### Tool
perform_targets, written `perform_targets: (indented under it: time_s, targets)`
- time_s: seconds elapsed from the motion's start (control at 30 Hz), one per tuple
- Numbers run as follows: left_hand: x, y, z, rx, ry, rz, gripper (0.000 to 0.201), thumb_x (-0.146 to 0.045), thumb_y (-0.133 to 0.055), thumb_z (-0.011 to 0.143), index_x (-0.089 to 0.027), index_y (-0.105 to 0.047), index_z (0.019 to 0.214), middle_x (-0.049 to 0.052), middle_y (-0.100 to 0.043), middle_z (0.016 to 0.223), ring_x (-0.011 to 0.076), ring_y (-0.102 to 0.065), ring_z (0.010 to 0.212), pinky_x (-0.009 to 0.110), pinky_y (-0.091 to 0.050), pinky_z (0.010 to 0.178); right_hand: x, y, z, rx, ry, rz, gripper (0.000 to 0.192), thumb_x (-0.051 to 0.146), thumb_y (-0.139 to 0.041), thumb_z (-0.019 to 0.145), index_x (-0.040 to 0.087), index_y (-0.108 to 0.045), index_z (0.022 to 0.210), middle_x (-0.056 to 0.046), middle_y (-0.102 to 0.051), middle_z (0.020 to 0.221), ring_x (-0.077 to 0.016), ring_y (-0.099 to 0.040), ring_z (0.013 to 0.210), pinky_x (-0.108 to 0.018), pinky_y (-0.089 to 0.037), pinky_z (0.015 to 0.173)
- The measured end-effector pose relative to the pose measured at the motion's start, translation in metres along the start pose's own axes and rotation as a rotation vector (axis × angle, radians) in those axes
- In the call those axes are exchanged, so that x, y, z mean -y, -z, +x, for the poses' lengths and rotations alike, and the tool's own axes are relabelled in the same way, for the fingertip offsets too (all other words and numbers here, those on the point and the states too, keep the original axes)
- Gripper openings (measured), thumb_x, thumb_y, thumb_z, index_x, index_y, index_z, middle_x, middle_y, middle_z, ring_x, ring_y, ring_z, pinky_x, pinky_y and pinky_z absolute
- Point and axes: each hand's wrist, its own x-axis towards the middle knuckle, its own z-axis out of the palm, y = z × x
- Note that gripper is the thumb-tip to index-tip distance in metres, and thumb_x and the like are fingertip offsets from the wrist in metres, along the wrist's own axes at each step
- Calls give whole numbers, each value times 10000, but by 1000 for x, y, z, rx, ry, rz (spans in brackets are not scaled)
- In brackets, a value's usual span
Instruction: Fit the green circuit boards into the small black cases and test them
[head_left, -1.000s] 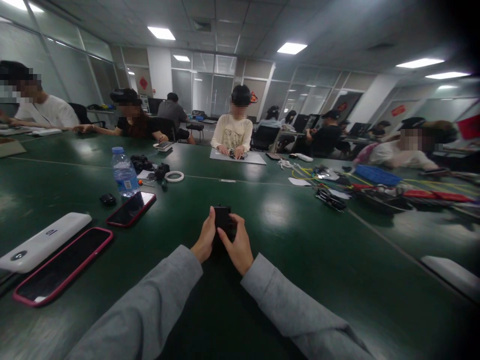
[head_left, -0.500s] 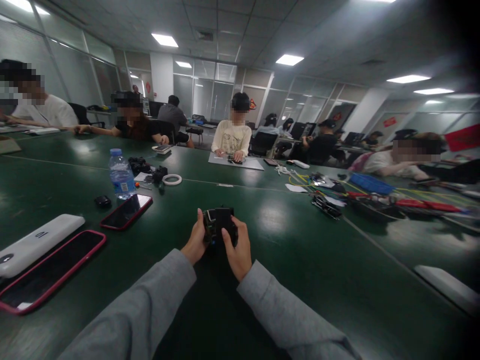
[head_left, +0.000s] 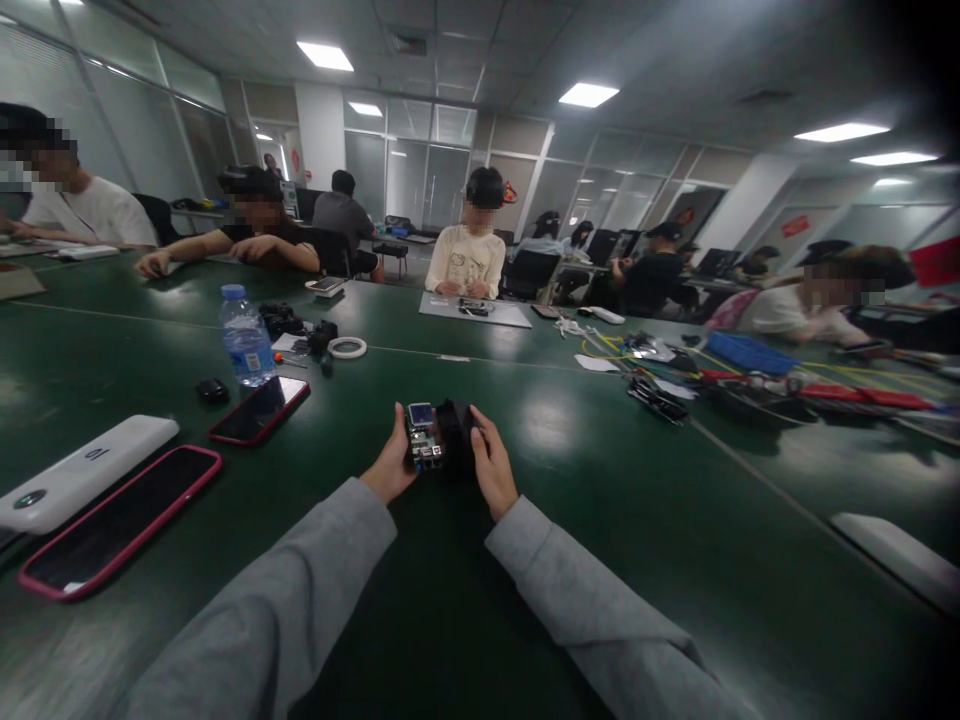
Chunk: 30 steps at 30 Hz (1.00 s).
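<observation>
Hands first: we see two of them, held just above the green tabletop [head_left: 570, 520] at its near middle, and between them one small device. Our left hand [head_left: 388, 468] is closed on the circuit board [head_left: 423, 438], thumb on its near edge, and our right hand [head_left: 493, 470] is closed around the black housing [head_left: 454, 432] that sits against the board's right side. Whether the board is seated in the housing or only pressed against it, we cannot quite tell at this size.

Counting the rest on our left: two phones with red edges, one close to us [head_left: 120, 520] and one farther off [head_left: 259, 410], each lying flat with its screen dark. One white power bank [head_left: 82, 472] lies just beside the nearer phone. One water bottle [head_left: 246, 338] stands upright behind the farther phone, and one small black case [head_left: 212, 390] rests near it. One white ring of tape [head_left: 348, 348] lies farther back.

Compared with half a second earlier, the black part has swung off to the right, so the board's face with its small screen and connectors now shows openly. A second ago we saw only a black block between the fingers. The hands have stayed in about the same spot.
</observation>
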Motion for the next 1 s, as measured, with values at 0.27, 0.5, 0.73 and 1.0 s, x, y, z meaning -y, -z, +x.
perform_targets:
  time_s: [0.27, 0.5, 0.73, 1.0]
  targets:
    - [0, 4, 4, 41, 33, -150, 674, -688, -340, 790, -156, -547, 1148, 144, -607, 1145, 240, -600, 1015, 370, -510, 790, -11, -1, 3, -26, -31, -215, 723, 484, -710, 630, 153, -474, 1228, -119, -417, 1168, -257, -400, 1195, -433, -324, 1055]
    - [-3, 8, 4, 82, 50, -265, 668, -669, -378, 787, -178, -493, 1225, 158, -530, 1266, 283, -546, 1115, 435, -470, 877, -13, 4, 3, -5, -137, -43, 546, 407, -616, 718, 161, -456, 1178, -85, -567, 1081, -206, -555, 1005, -398, -435, 926]
    - [-9, 10, -1, 153, 71, -291, 662, -650, -374, 800, -192, -460, 1271, 147, -492, 1312, 291, -513, 1155, 453, -440, 915, -29, 49, 26, -237, -117, -201, 575, 469, -614, 691, 146, -505, 1154, -107, -598, 1058, -216, -581, 939, -387, -454, 859]
    - [-21, 18, 2, 205, 125, -264, 671, -646, -375, 803, -168, -492, 1259, 151, -499, 1302, 284, -547, 1101, 434, -444, 897, -88, 227, 34, -691, -288, -717, 634, 394, -673, 605, 180, -519, 1181, -157, -581, 1075, -282, -569, 961, -401, -410, 851]
